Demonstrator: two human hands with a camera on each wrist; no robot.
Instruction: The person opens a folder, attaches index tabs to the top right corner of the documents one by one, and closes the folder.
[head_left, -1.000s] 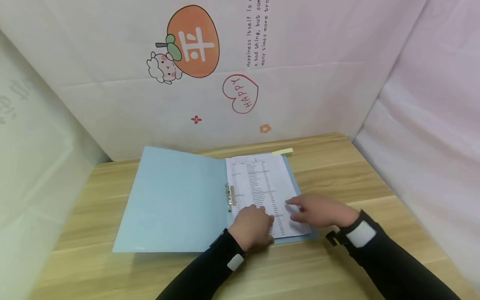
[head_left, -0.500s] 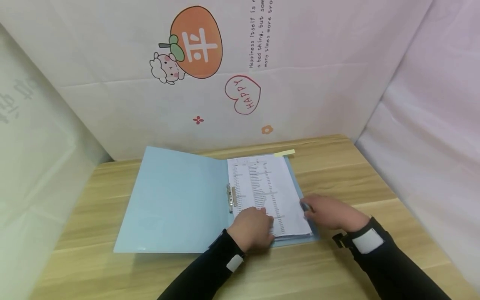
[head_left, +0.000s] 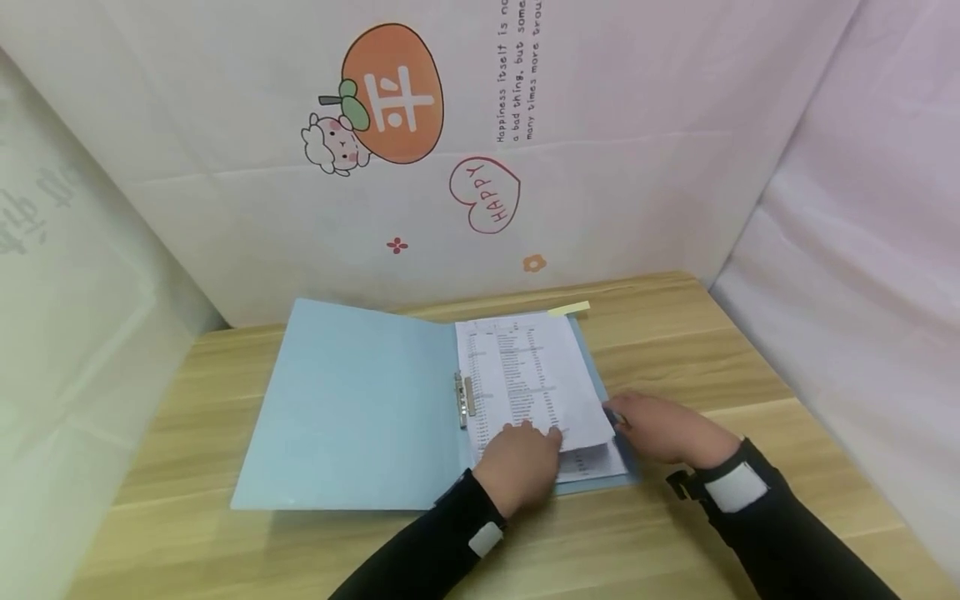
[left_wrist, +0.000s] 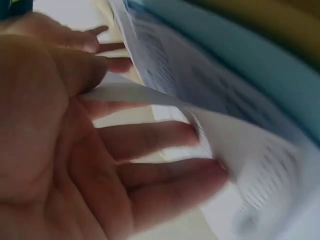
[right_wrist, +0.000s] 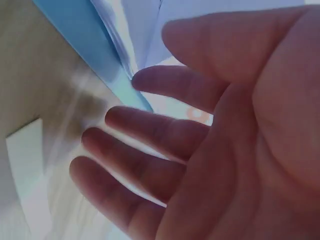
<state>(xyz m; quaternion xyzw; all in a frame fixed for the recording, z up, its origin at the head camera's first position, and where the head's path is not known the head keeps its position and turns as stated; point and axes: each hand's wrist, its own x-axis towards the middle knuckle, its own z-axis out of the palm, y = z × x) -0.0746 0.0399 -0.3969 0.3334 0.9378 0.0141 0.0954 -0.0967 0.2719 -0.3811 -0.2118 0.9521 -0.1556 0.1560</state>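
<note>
The left hand pinches the top sheet at six o'clock on the papers, at the blue folder's three o'clock; the right hand — released, loosely spread — sits around their four o'clock.

Open before me at the frame's lower centre, a pale-blue folder with a metal clip carries white printed sheets at right, the top sheet raised along its lower edge.
</note>
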